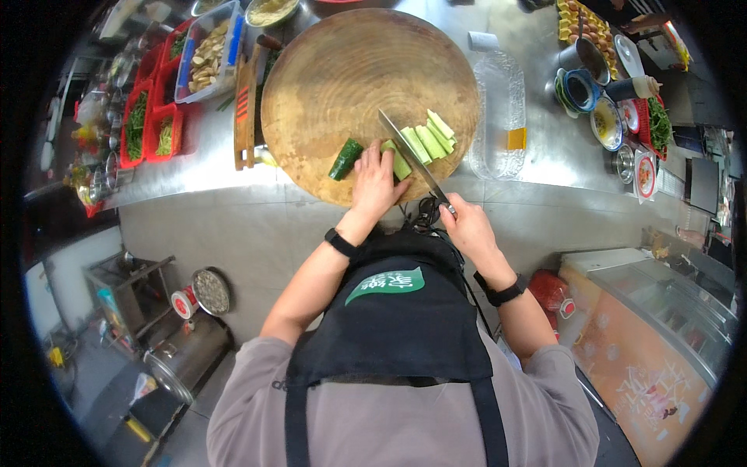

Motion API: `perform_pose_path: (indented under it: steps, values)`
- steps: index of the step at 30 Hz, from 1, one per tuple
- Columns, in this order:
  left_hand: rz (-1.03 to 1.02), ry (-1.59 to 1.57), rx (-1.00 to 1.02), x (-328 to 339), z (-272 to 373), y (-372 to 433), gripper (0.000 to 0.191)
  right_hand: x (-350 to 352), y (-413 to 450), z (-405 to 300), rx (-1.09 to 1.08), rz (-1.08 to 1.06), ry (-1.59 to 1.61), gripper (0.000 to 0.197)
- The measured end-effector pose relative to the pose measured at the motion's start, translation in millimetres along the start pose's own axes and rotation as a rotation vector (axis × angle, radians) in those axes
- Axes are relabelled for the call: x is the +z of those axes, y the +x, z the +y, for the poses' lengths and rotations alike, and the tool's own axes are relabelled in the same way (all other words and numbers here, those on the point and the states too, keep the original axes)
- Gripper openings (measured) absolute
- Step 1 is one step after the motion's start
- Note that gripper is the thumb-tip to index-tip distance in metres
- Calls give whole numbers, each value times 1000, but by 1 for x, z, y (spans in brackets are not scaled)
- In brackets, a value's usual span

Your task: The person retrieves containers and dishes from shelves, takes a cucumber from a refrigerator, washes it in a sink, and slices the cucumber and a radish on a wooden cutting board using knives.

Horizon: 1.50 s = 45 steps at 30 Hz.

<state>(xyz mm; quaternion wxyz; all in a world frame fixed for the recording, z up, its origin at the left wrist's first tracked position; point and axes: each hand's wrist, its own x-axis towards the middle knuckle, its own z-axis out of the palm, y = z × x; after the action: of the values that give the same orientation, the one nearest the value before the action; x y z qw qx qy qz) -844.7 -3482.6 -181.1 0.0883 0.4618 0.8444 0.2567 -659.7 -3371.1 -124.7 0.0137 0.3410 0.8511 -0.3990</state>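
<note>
On the round wooden chopping board (350, 76), my left hand (374, 184) holds down a cut cucumber piece (400, 166) with its fingertips and thumb. My right hand (471, 225) grips the handle of a kitchen knife (413, 151). Its blade slants up and left over the board, just right of the held piece. Several pale green cucumber strips (430, 142) lie right of the blade, side by side. A dark green, unpeeled cucumber chunk (346, 159) rests left of my left hand.
A clear plastic tray (499, 111) lies right of the board. To the left are a wooden knife holder (244, 117), red baskets of greens (136, 125) and a plastic bin of sliced pieces (207, 58). Bowls (607, 124), a pot (583, 60) and a sauce bottle (633, 87) crowd the right.
</note>
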Motion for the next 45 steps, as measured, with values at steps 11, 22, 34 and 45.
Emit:
perform_pose_path:
  steps: [11,22,34,45]
  values:
    - [-39,-219,261,-8,-36,0,37,-5,-12,-11,-45,26,-76,20]
    - [27,-285,235,-7,-26,7,33,-1,-32,-13,-68,3,-111,21]
    - [-19,-290,232,5,-38,8,32,21,-1,-13,-27,-2,-158,19]
    - [16,-308,256,2,-46,0,37,-6,-22,-26,17,-20,55,21]
